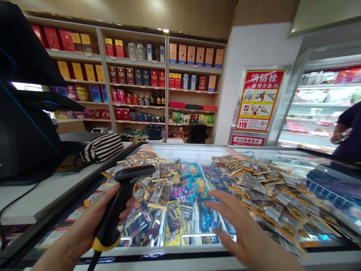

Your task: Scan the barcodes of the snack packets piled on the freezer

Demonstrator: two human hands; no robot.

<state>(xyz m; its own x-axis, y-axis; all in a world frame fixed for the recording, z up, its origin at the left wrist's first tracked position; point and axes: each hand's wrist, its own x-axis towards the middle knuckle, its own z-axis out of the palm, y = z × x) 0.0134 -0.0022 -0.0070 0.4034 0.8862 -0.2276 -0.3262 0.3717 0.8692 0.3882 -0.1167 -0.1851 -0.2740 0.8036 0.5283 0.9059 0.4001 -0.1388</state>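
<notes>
My left hand (104,207) is wrapped round the handle of a black barcode scanner (117,203) with a yellow band at its base and a cord running down. The scanner's head points to the right, over the freezer's glass top. My right hand (234,218) hovers above the glass with its fingers apart, nothing in it. Small flat packets with orange edges lie in two piles on the glass: a left pile (160,192) just beyond the scanner, and a right pile (270,188) beside my right hand. Through the glass, colourful ice cream packs (194,180) show between the piles.
A counter (25,197) on the left bears a black checkout terminal (25,113) and a striped bag (103,147). Shelves (135,62) of boxed goods line the back wall. At the right, a person in a dark top (349,131) stands near a lit refrigerated display (318,101).
</notes>
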